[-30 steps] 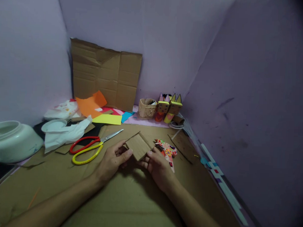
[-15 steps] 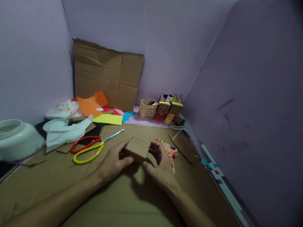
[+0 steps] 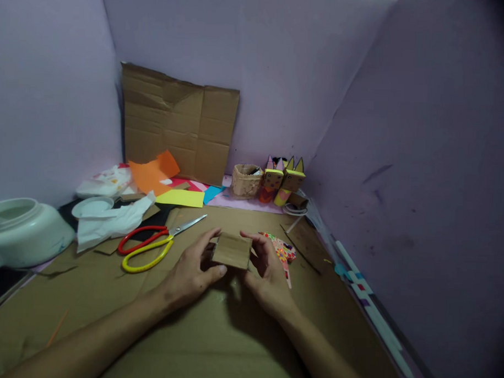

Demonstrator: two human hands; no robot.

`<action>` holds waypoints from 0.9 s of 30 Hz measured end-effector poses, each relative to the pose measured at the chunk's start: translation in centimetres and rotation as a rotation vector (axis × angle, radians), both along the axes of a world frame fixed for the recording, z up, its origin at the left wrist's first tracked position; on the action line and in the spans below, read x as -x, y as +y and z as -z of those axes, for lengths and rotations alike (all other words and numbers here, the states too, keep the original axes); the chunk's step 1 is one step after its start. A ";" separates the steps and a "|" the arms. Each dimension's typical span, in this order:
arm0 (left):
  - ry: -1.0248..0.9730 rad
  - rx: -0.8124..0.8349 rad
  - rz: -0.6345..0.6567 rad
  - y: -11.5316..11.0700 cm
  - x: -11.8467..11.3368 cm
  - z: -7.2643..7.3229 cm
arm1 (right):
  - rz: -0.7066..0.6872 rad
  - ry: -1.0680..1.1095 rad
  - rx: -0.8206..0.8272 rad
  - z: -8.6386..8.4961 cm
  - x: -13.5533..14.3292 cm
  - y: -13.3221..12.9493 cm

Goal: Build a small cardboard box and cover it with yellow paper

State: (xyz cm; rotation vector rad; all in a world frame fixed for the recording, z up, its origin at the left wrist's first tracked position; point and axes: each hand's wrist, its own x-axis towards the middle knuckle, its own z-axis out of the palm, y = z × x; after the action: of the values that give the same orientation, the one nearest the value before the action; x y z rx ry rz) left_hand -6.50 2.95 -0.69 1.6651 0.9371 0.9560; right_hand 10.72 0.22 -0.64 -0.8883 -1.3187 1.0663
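A small cardboard box (image 3: 232, 251) is held above the worktop (image 3: 213, 342), clamped between the fingers of the left hand (image 3: 194, 268) and right hand (image 3: 269, 277). Scissors (image 3: 153, 245) are laid open-handled to its left; patterned paper (image 3: 282, 252) is partly covered by the right hand. Behind, a basket (image 3: 246, 182) is seen.
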 end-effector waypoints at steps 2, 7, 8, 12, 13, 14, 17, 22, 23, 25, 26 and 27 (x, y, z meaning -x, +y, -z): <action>0.073 -0.047 -0.027 0.0 0.0 -0.1 | -0.010 -0.005 -0.011 0.3 -0.1 0.1; 0.282 -0.080 -0.113 -0.3 -0.3 -0.4 | 0.016 -0.135 0.046 1.7 -0.3 0.3; 0.292 -0.060 -0.116 -0.4 -0.3 -0.4 | 0.037 -0.197 0.089 1.9 -0.2 0.3; 0.192 0.055 -0.105 -0.4 -0.5 0.6 | 0.055 -0.288 0.217 2.2 0.6 0.0; 0.148 0.078 -0.108 -0.3 -0.5 0.9 | 0.037 -0.254 0.225 2.3 0.8 -0.1; 0.102 0.096 -0.111 -0.2 -0.5 1.2 | 0.017 -0.217 0.229 2.3 1.1 -0.1; 0.000 0.126 -0.114 0.1 -0.7 1.7 | -0.030 -0.157 0.181 2.6 1.6 0.0; -0.050 0.158 -0.135 0.0 -1.2 1.6 | -0.057 -0.179 0.088 3.2 1.6 0.0; -0.047 0.163 -0.139 -0.1 -1.3 1.5 | -0.058 -0.184 0.089 3.3 1.6 0.0; -0.031 0.168 -0.151 -0.3 -1.4 1.4 | -0.054 -0.201 0.097 3.2 1.6 0.0; -0.021 0.165 -0.156 -0.4 -1.4 1.4 | -0.048 -0.215 0.098 3.2 1.6 -0.1; -0.010 0.158 -0.159 -0.5 -1.5 1.3 | -0.040 -0.233 0.098 3.2 1.6 -0.1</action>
State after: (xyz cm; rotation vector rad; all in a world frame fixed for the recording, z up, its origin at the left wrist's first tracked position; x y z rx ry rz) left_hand -5.05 2.48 -2.04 1.4687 1.1216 0.9684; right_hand 9.09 0.11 -3.84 -1.0889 -1.4912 1.0912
